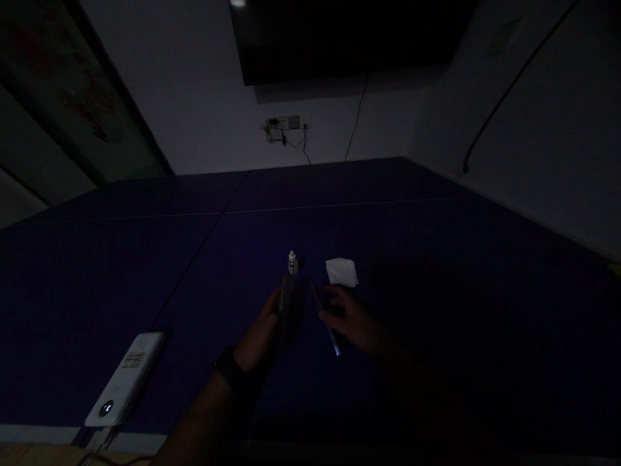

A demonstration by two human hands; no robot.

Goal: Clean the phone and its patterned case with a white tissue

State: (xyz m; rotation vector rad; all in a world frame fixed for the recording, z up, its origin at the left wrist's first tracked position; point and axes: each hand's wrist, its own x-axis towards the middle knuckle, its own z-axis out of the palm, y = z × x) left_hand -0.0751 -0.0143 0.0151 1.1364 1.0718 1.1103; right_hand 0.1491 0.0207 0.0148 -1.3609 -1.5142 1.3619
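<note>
The left hand point(264, 333) is closed in a grip around a dark flat slab-like object point(286, 310), held upright above the dark blue bench point(436, 259). The right hand point(354, 320) pinches a thin dark pen-like tool point(326, 320) just to its right, its long axis running away from the person, tip angled towards the slab. A small clear bottle point(292, 262) and a white folded wipe point(342, 272) lie just beyond.

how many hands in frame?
2. Left hand holds a dark flat object; right hand holds a thin tool. Scene dark; more may be hidden.

Left hand point(264, 333), right hand point(354, 323): both grips closed.
</note>
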